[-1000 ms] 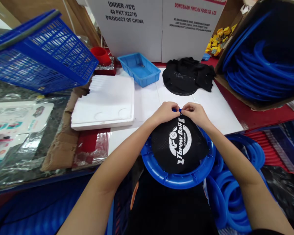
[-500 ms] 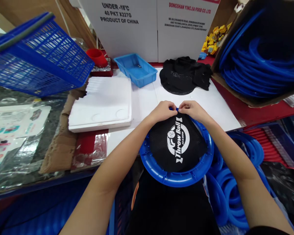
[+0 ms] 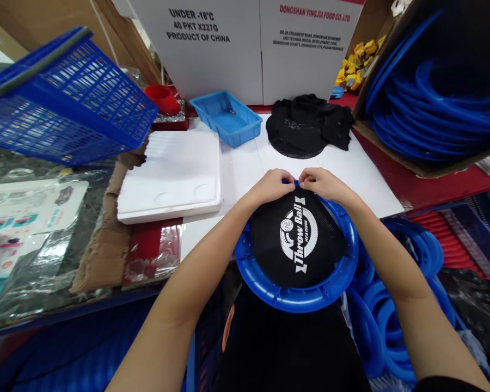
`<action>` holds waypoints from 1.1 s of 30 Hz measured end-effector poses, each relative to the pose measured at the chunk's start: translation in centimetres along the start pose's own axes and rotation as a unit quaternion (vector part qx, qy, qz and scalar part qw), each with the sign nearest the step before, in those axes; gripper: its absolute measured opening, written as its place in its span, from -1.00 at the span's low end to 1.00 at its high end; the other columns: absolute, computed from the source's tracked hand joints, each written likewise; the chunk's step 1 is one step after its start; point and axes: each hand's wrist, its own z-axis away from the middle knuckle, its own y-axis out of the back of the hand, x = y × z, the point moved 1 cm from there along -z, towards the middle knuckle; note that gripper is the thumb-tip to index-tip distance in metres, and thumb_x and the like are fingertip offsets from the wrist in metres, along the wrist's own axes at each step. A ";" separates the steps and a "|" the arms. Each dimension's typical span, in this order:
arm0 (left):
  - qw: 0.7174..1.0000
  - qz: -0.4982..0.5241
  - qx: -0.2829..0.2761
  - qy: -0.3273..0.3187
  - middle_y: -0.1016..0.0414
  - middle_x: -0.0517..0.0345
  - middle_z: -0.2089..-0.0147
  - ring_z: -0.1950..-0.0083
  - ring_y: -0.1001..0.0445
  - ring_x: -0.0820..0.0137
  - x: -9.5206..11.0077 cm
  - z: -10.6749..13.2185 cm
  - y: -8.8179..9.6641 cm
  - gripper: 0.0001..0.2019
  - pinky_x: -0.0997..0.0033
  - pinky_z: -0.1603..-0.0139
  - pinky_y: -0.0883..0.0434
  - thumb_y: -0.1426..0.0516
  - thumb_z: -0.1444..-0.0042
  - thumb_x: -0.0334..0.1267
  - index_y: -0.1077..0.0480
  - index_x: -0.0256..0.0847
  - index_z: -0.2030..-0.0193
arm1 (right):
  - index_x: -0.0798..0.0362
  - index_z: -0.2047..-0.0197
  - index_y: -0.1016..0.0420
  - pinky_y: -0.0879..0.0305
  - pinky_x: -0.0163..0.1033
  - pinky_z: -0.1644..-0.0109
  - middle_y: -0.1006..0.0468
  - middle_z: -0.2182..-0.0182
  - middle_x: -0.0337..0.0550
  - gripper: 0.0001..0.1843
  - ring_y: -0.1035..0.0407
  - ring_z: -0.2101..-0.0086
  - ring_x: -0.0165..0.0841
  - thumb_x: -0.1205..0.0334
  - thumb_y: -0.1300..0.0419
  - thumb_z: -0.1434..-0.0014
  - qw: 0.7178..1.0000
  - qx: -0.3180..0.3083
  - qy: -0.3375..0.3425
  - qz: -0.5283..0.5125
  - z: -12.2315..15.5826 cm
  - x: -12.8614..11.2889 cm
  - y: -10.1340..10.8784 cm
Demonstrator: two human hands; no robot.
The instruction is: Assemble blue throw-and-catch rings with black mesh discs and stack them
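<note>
A blue plastic ring (image 3: pixel 298 302) rests against my body at the table's front edge. Inside it lies a round black mesh cloth (image 3: pixel 269 239) with a white "Throw Ball" print. At the ring's far side, my left hand (image 3: pixel 276 185) pinches the mesh's edge with thumb and fingers. My right hand (image 3: pixel 320 184) pinches the same edge just beside it, the fingertips of both hands almost meeting. The fingers hide that bit of rim, so how mesh and ring meet there does not show.
Beyond my hands lie black mesh cloths (image 3: pixel 298 128) and a light-blue tray (image 3: pixel 237 128). White foam (image 3: pixel 171 174) and a blue basket (image 3: pixel 73 103) stand left. A box (image 3: pixel 422 169) of blue rings is at the right, with more blue rings (image 3: pixel 386 326) below. A white carton (image 3: pixel 220 65) closes the back.
Both hands keep their pinch at the same spot on the far rim. The view has shifted very slightly; the ring and mesh sit a touch further right in it.
</note>
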 end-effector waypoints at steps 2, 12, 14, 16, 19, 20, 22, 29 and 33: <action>1.000 -0.001 -0.001 0.005 -0.72 0.08 0.14 0.09 -0.63 0.22 0.0 0.0 0.0 -0.82 0.25 -0.04 -0.49 -0.19 -0.12 -0.24 -0.64 -0.20 0.26 | 0.04 0.26 -0.60 -0.22 -0.22 0.22 -0.55 0.44 -0.27 -0.88 -0.38 0.36 -0.33 0.23 -0.24 -0.17 1.000 0.004 -0.006 0.005 0.1 -0.3 -0.1; 1.000 -0.020 0.009 0.010 -0.69 0.07 0.17 0.13 -0.59 0.24 0.3 0.0 -0.3 -0.84 0.27 0.04 -0.46 -0.19 -0.11 -0.26 -0.61 -0.21 0.28 | 0.06 0.28 -0.59 -0.20 -0.24 0.25 -0.57 0.46 -0.27 -0.92 -0.38 0.39 -0.35 0.27 -0.27 -0.15 0.999 0.018 -0.025 0.009 -0.4 -0.1 -0.3; 0.999 -0.029 0.015 0.003 -0.67 0.07 0.20 0.15 -0.57 0.24 0.2 -0.1 -0.5 -0.84 0.26 0.07 -0.44 -0.18 -0.11 -0.24 -0.59 -0.22 0.30 | 0.06 0.28 -0.58 -0.19 -0.24 0.26 -0.55 0.48 -0.28 -0.92 -0.36 0.41 -0.36 0.26 -0.27 -0.17 0.999 0.022 -0.025 0.002 -0.4 0.0 -0.4; 0.999 -0.035 0.016 -0.002 -0.65 0.07 0.22 0.18 -0.55 0.25 0.1 -0.2 -0.6 -0.84 0.25 0.11 -0.42 -0.17 -0.11 -0.23 -0.57 -0.22 0.32 | 0.06 0.28 -0.57 -0.20 -0.24 0.25 -0.55 0.47 -0.27 -0.94 -0.36 0.40 -0.35 0.27 -0.27 -0.19 0.999 0.034 -0.024 0.011 -0.3 -0.2 -0.7; 0.999 -0.039 0.018 -0.007 -0.65 0.07 0.22 0.17 -0.55 0.24 -0.1 -0.2 -0.7 -0.85 0.24 0.09 -0.42 -0.17 -0.11 -0.23 -0.56 -0.21 0.32 | 0.04 0.26 -0.57 -0.19 -0.22 0.24 -0.61 0.41 -0.21 -0.93 -0.41 0.36 -0.31 0.35 -0.24 -0.23 0.994 0.062 -0.022 0.091 0.1 -1.1 -1.3; 0.999 -0.039 0.018 -0.007 -0.65 0.06 0.20 0.16 -0.56 0.23 -0.1 -0.3 -0.8 -0.85 0.23 0.07 -0.43 -0.17 -0.11 -0.24 -0.57 -0.21 0.31 | 0.03 0.24 -0.57 -0.18 -0.21 0.24 -0.63 0.38 -0.18 -0.90 -0.43 0.34 -0.28 0.37 -0.22 -0.24 0.988 0.073 -0.020 0.138 0.3 -1.5 -1.4; 0.999 -0.042 0.018 -0.003 -0.67 0.05 0.18 0.12 -0.58 0.21 -0.2 -0.3 -0.9 -0.86 0.22 0.04 -0.45 -0.18 -0.12 -0.25 -0.58 -0.21 0.29 | 0.01 0.18 -0.59 -0.13 -0.17 0.24 -0.66 0.32 -0.11 -0.84 -0.45 0.30 -0.22 0.39 -0.18 -0.28 0.968 0.087 -0.018 0.235 0.7 -2.2 -1.7; 0.995 -0.069 -0.029 -0.058 -0.68 0.00 0.00 -0.06 -0.61 0.17 0.3 0.1 0.4 -0.81 0.16 -0.21 -0.48 -0.19 -0.25 -0.24 -0.61 -0.22 0.12 | -0.01 -0.01 -0.57 -0.15 -0.12 0.18 -0.70 0.10 0.04 -0.76 -0.51 0.13 -0.06 0.34 -0.09 -0.43 0.923 0.059 -0.043 0.377 1.4 -3.2 -1.8; 0.972 -0.197 -0.072 -0.109 -0.41 -0.19 -0.44 -0.43 -0.41 -0.02 1.6 1.8 1.5 -0.60 -0.01 -0.45 -0.36 -0.29 -0.24 -0.17 -0.55 -0.21 -0.19 | 0.12 -0.08 -0.53 -0.16 -0.01 0.01 -0.68 0.10 0.18 -0.70 -0.48 0.03 0.03 0.43 -0.02 -0.44 0.868 0.097 -0.011 0.486 2.5 -2.9 -2.5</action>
